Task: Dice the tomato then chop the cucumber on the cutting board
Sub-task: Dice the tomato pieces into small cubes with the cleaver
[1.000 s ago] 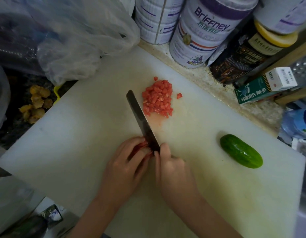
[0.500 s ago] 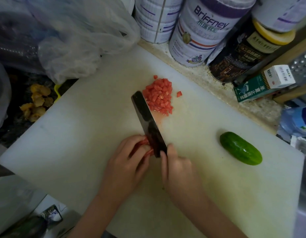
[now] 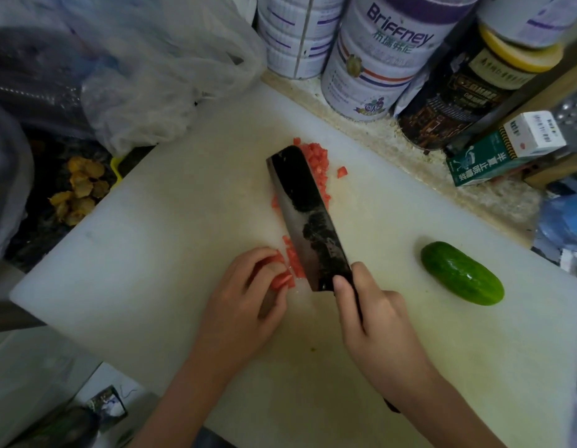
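Note:
A white cutting board [image 3: 158, 260] fills the middle of the view. A pile of diced tomato [image 3: 319, 163] lies near its far edge, partly hidden by the dark cleaver [image 3: 306, 215]. My right hand [image 3: 374, 321] grips the cleaver's handle, the blade tilted so its flat side faces up. My left hand [image 3: 242, 302] pinches a piece of tomato [image 3: 280, 279] with curled fingers, just left of the blade's heel. A few loose tomato cubes [image 3: 288, 247] lie beside the blade. A whole cucumber [image 3: 461, 273] rests on the board to the right, untouched.
Several tins [image 3: 377, 59] and a dark jar [image 3: 458, 92] line the far edge. A green and white box [image 3: 504, 150] lies at the right. Plastic bags [image 3: 145, 59] crowd the far left corner, with yellow-brown pieces [image 3: 80, 192] beside the board.
The cleaver has tilted from edge-down to flat side up and shifted away from me over the tomato pile. Fresh tomato cubes now lie by my left hand.

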Demonstrator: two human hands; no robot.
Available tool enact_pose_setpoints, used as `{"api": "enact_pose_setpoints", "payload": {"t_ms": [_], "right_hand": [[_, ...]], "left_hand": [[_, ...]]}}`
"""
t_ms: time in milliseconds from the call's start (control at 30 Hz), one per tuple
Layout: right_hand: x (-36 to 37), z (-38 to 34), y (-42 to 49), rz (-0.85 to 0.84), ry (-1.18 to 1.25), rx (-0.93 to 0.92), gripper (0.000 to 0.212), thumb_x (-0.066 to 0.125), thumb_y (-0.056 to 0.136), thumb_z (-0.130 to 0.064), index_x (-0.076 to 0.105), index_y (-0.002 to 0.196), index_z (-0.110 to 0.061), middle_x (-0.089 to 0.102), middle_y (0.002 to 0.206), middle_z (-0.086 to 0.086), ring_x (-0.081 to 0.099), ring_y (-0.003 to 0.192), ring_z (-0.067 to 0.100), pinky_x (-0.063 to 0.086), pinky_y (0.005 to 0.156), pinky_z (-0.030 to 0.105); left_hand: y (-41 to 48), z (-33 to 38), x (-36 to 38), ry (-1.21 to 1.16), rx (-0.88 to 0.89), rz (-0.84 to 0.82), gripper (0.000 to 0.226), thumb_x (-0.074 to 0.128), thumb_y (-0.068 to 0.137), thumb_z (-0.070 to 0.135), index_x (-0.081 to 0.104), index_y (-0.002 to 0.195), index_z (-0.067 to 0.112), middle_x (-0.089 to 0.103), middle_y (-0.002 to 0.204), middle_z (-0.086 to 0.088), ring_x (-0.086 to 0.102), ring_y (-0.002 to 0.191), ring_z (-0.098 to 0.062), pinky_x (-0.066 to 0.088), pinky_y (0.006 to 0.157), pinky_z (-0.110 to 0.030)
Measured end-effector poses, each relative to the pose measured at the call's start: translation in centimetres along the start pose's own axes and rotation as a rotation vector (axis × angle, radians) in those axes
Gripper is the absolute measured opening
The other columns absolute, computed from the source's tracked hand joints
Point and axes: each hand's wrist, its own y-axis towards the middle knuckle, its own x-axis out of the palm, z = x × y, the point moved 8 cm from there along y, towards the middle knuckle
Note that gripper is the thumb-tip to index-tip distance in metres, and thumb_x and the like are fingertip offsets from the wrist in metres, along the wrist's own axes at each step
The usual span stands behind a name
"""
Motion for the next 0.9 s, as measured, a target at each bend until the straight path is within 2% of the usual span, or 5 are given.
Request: {"api": "enact_pose_setpoints", "payload": {"t_ms": [100,233,467,600,900], "right_hand": [[0.5,0.4,-1.1,-0.036,0.018,0.008,0.020,0.032,0.093,-0.043,0.038,0.081,-0.028,0.034,0.043,-0.006,0.042,0.042,0.015,0.020,0.039,0.019],[1.5,1.2,-2.0,-0.081,0.083,0.041,0.023,0.032,0.091,-0.046,0.040,0.083,-0.027,0.046,0.051,-0.007,0.042,0.042,0.014,0.020,0.039,0.019],[1.2,0.8,-2.6,-0.057,0.084,0.019,0.020,0.038,0.098,-0.036,0.035,0.079,-0.033,0.047,0.051,-0.012,0.037,0.036,0.011,0.015,0.038,0.014],[1.5,0.7,-2.9,-0.060,0.093,0.043,0.014,0.039,0.092,-0.036,0.034,0.079,-0.035,0.047,0.051,-0.015,0.039,0.038,0.010,0.016,0.038,0.013],[1.5,0.0,-3.0,-0.001,0.041,-0.007,0.017,0.043,0.094,-0.032,0.034,0.081,-0.038,0.046,0.049,-0.018,0.039,0.037,0.002,0.015,0.035,0.007]], "left_hand": [[0.2,-0.4,-0.3,-0.116,-0.086,-0.002,0.030,0.060,0.088,0.025,0.061,0.111,0.006,0.059,0.120,-0.004,0.057,0.114,-0.017,0.045,0.100,-0.026],[0.2,-0.6,-0.8,-0.172,-0.128,0.006,0.034,0.059,0.089,0.030,0.058,0.116,0.009,0.057,0.122,-0.001,0.054,0.116,-0.012,0.040,0.103,-0.019],[-0.2,-0.2,-1.2,-0.060,-0.023,0.014,0.026,0.063,0.089,0.020,0.067,0.108,0.002,0.061,0.119,-0.006,0.058,0.113,-0.018,0.047,0.100,-0.028],[-0.2,-0.3,-1.2,-0.051,0.000,0.023,0.020,0.062,0.090,0.017,0.071,0.098,0.002,0.063,0.117,-0.010,0.060,0.111,-0.021,0.050,0.096,-0.033],[0.0,-0.1,-1.2,-0.024,0.013,0.032,0.019,0.062,0.090,0.017,0.071,0.094,0.001,0.064,0.113,-0.011,0.063,0.105,-0.022,0.052,0.092,-0.031]]}}
